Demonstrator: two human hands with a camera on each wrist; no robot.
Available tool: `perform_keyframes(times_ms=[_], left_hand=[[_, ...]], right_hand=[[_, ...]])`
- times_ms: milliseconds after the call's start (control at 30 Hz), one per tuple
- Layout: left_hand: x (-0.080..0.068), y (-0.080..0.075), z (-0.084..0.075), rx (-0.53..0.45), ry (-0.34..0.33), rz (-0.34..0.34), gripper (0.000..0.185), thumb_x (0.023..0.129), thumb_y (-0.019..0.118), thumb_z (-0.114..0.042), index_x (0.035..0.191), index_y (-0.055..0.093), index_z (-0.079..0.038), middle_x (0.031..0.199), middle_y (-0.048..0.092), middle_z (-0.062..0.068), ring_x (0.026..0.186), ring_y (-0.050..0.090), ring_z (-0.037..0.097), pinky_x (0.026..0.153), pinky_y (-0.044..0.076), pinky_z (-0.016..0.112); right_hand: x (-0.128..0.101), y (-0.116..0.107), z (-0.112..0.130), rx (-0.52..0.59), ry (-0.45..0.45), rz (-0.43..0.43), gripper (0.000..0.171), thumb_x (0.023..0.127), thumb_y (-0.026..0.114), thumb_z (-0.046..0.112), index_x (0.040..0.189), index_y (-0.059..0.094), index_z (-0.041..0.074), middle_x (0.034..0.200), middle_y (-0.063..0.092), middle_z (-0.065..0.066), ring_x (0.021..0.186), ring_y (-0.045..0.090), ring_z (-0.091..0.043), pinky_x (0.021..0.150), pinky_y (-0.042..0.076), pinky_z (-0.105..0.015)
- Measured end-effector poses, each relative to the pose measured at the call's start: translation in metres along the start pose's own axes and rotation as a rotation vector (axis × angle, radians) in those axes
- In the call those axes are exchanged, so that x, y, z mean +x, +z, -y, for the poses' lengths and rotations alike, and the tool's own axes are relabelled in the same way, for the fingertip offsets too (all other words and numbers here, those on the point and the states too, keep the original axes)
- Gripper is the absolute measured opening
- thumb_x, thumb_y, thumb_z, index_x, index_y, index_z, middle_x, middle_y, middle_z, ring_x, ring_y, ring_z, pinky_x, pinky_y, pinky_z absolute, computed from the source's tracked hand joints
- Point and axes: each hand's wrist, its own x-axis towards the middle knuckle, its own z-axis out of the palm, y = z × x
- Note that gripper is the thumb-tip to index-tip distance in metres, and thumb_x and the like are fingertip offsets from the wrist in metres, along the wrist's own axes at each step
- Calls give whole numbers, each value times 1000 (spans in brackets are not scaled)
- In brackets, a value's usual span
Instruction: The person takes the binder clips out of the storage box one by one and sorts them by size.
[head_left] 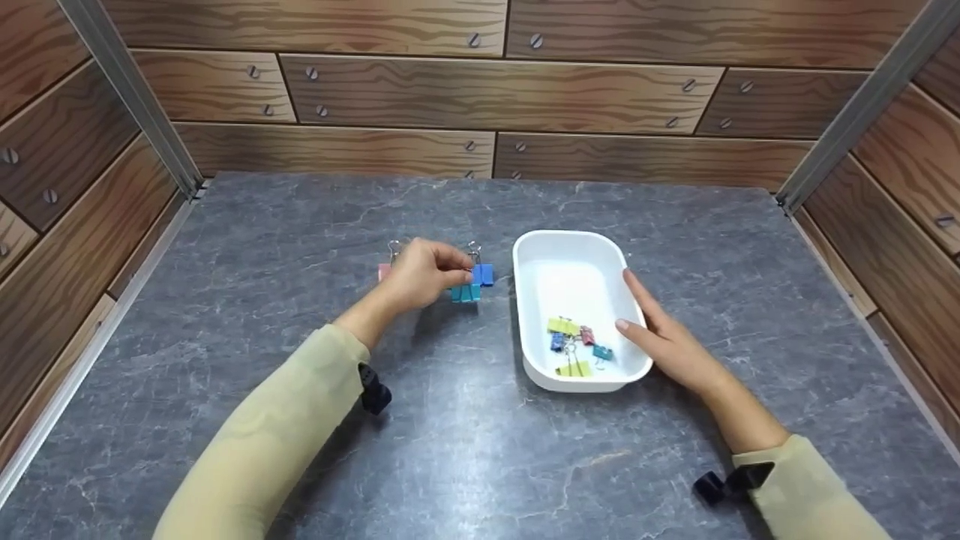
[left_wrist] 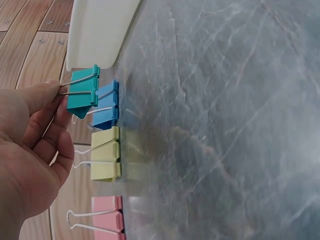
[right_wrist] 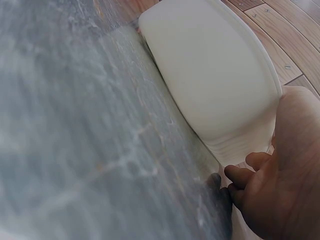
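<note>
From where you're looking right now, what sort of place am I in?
Probably a small work booth, perhaps set up for recording, rather than an ordinary room: a grey marble-patterned tabletop enclosed by plank-patterned walls, with metal posts at the back corners.

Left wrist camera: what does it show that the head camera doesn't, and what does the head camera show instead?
Left wrist only: the large yellow clip, between the blue clip and the pink clip.
Head only: the right hand, holding the white tub, and the small clips inside it.
Both: the left hand pinching the teal clip, the blue and pink clips, and at least part of the tub.
</note>
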Motion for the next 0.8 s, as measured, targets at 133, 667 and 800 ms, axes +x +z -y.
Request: perform_keyframes(times_ms=[133, 667, 800], left_hand=[[1, 4, 2, 8, -2, -4, 16, 97, 80, -13, 111, 83, -5, 101, 79, 2, 89, 67, 13, 77, 56, 28], [4, 15, 8, 19, -12, 13, 18, 96, 81, -11, 112, 82, -3, 102, 79, 4, 91, 67, 13, 83, 57, 31], [5, 17, 10, 19, -3, 12, 18, 96, 81, -11, 111, 82, -2, 100, 79, 3, 91, 68, 12, 82, 57, 30]], right_hand=[[0, 0, 0, -2, 1, 0, 76, 110, 59, 33, 171, 13, 34, 177, 10, -6, 160, 13, -35, 126, 17, -57], [-1, -1, 1, -26, 9, 11, 76, 110, 59, 33, 171, 13, 36, 177, 11, -4, 161, 11, -35, 126, 15, -59], [-1, 0, 2, -12, 11, 17, 76, 110, 59, 34, 171, 14, 36, 178, 10, -1, 161, 10, -33, 126, 14, -60]])
